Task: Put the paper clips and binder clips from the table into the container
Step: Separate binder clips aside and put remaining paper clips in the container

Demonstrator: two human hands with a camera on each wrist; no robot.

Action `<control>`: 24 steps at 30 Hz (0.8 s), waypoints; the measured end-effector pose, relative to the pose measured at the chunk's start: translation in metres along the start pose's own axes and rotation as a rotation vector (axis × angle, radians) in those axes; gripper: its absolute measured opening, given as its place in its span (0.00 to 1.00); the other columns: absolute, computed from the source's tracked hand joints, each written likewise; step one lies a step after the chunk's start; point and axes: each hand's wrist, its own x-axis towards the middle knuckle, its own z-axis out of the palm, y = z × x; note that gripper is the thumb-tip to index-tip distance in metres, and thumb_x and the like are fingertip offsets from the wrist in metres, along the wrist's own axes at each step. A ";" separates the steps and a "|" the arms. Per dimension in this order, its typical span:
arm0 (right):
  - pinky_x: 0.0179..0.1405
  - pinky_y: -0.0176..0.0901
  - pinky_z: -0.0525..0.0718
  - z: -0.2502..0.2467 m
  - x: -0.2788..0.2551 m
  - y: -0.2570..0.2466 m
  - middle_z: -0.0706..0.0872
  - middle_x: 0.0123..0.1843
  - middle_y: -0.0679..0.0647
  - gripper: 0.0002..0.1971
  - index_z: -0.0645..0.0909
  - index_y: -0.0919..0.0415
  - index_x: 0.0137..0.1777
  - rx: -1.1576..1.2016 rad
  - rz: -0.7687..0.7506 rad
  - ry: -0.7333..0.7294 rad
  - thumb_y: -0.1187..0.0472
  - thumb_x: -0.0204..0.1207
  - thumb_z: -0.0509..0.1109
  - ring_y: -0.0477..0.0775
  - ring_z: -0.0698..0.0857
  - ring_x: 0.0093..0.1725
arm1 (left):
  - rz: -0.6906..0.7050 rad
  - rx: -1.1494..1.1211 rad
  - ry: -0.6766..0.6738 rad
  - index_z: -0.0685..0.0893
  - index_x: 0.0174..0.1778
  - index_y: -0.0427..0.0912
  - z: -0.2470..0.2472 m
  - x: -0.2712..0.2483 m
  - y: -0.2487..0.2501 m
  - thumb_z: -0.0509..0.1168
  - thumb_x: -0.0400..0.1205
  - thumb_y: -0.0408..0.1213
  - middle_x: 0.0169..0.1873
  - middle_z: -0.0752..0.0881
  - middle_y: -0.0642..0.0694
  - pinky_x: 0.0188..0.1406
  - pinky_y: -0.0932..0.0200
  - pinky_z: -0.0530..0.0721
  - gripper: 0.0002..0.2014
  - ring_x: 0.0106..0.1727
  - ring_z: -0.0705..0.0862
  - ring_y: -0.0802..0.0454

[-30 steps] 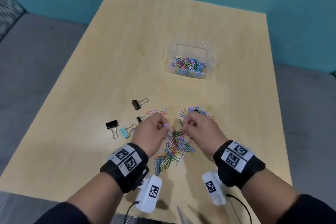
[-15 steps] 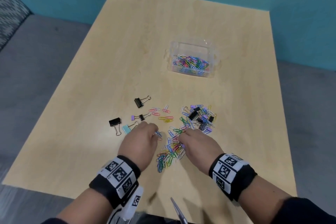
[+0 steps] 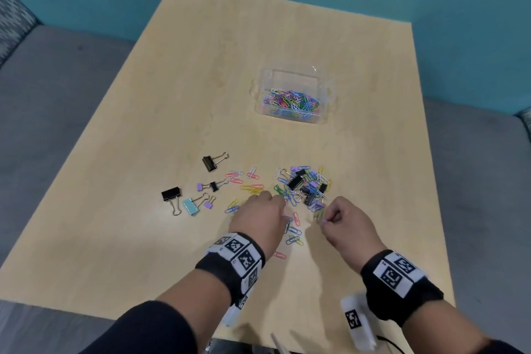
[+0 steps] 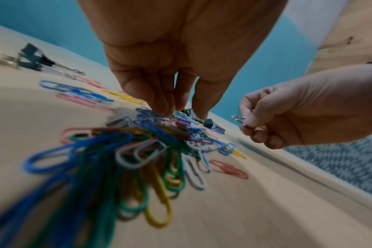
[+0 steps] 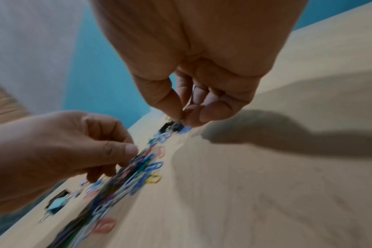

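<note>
No readable text; wristbands (image 3: 238, 256) carry only black-and-white square markers

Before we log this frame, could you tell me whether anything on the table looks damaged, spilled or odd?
Nothing looks damaged. The container stands upright holding paper clips; the loose paper clips and binder clips scattered on the table are simply not yet collected.

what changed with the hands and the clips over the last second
The right hand has drawn back to the right, away from the left hand, now pinching a small clip. The left hand's fingers stay down in the paper clips, uncovering the mixed heap. The container and left-side binder clips have not moved.
</note>
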 end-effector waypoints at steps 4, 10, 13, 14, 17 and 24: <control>0.30 0.41 0.72 -0.020 0.007 0.017 0.78 0.22 0.39 0.09 0.76 0.54 0.37 0.025 0.071 0.089 0.70 0.68 0.68 0.46 0.74 0.24 | -0.057 0.048 -0.026 0.76 0.54 0.44 0.003 0.009 0.010 0.60 0.81 0.48 0.51 0.78 0.44 0.41 0.52 0.72 0.12 0.54 0.77 0.43; 0.34 0.43 0.77 -0.034 0.016 0.028 0.81 0.30 0.44 0.05 0.80 0.52 0.40 0.056 0.062 0.147 0.63 0.74 0.71 0.49 0.79 0.31 | -0.029 0.080 -0.099 0.75 0.54 0.43 0.005 0.015 0.014 0.59 0.82 0.40 0.51 0.78 0.43 0.40 0.52 0.72 0.08 0.51 0.77 0.43; 0.40 0.51 0.82 -0.037 0.013 0.037 0.81 0.34 0.45 0.09 0.81 0.49 0.42 0.116 0.109 0.165 0.66 0.74 0.67 0.53 0.81 0.34 | -0.049 0.026 -0.099 0.72 0.45 0.44 0.002 0.014 0.014 0.58 0.80 0.35 0.45 0.76 0.44 0.37 0.53 0.69 0.01 0.43 0.73 0.45; 0.41 0.53 0.83 -0.038 0.011 0.040 0.81 0.35 0.46 0.10 0.81 0.49 0.42 0.118 0.123 0.166 0.67 0.74 0.66 0.54 0.82 0.35 | -0.053 0.019 -0.092 0.69 0.42 0.45 0.002 0.014 0.013 0.58 0.79 0.34 0.42 0.74 0.44 0.37 0.53 0.69 0.03 0.41 0.71 0.46; 0.38 0.44 0.80 -0.040 0.005 0.041 0.84 0.38 0.45 0.10 0.81 0.47 0.44 0.015 0.095 0.155 0.65 0.75 0.65 0.51 0.83 0.38 | -0.045 -0.010 -0.081 0.66 0.38 0.43 0.003 0.012 0.012 0.58 0.76 0.32 0.36 0.69 0.47 0.33 0.54 0.66 0.07 0.38 0.70 0.46; 0.39 0.45 0.79 -0.034 0.014 0.028 0.78 0.43 0.44 0.04 0.77 0.47 0.49 -0.348 -0.096 0.108 0.56 0.76 0.68 0.49 0.80 0.39 | -0.180 -0.347 -0.020 0.84 0.37 0.46 -0.006 -0.001 0.003 0.66 0.74 0.40 0.36 0.80 0.52 0.34 0.60 0.73 0.03 0.38 0.79 0.53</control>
